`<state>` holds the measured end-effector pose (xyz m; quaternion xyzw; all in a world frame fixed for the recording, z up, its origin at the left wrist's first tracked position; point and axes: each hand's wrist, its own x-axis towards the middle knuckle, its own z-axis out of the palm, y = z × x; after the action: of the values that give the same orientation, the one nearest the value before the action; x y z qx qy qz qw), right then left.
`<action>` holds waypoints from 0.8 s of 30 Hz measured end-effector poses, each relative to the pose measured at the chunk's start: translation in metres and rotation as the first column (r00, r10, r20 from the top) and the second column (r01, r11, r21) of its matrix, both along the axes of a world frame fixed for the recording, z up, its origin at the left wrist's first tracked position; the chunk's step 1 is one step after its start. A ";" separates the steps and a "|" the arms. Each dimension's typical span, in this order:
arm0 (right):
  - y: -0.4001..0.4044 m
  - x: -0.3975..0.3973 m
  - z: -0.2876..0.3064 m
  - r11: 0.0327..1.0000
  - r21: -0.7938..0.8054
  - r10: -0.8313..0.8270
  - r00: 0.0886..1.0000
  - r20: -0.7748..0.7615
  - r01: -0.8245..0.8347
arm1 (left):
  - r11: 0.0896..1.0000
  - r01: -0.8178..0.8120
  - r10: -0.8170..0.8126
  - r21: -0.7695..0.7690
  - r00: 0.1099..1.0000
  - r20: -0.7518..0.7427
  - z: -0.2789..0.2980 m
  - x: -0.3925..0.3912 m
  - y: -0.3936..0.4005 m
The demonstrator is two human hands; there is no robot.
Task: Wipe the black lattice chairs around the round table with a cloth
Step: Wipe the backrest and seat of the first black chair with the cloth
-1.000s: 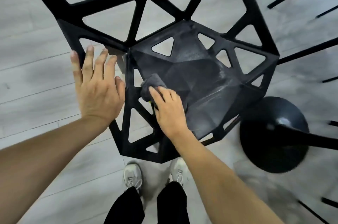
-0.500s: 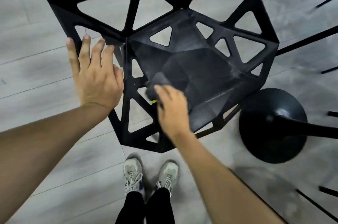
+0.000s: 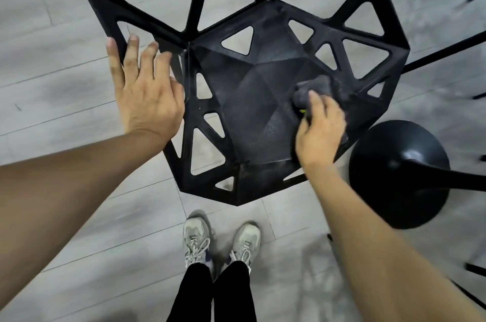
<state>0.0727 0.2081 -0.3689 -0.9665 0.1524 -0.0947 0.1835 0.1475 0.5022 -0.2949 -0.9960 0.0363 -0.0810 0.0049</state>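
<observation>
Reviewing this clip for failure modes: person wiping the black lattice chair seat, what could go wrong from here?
1. The right hand holds the bunched grey cloth near the seat's right rim; it may snag in a triangular cutout of the black lattice chair.
2. The left hand only rests flat against the chair's left edge, so a hard stroke might shift the chair.
3. The black domed table base sits close beside the seat; the chair could knock it.

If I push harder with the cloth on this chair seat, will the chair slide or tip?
Probably not much. The left hand rests flat on the chair frame's edge, which should steady it. The open lattice suggests it is light, so unbraced it might skid on the smooth floor. The cloth looks bunched and soft, likely absorbing pressure.
</observation>
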 end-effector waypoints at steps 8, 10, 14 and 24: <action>0.109 -0.073 0.001 0.866 0.133 0.490 0.871 -0.032 -0.482 | 1.000 0.014 -0.014 -0.004 1.000 0.014 -0.001 -0.001 0.002; 0.065 -0.058 -0.005 0.806 0.021 0.591 0.806 -0.005 -0.591 | 1.000 0.022 -0.022 -0.017 1.000 0.022 -0.003 -0.001 0.001; -0.036 -0.013 -0.007 0.964 -0.069 0.258 0.966 -0.013 -0.258 | 0.999 0.024 -0.022 -0.031 0.998 0.053 -0.006 0.000 0.003; 0.074 -0.002 -0.009 0.933 0.103 0.349 0.936 -0.038 -0.344 | 0.982 0.073 -0.056 -0.177 0.994 0.096 -0.006 0.002 0.002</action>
<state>0.0711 0.2819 -0.3779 -0.9707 -0.0109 -0.0267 0.2386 0.1498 0.5047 -0.3007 -0.9860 0.0609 -0.1289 -0.0862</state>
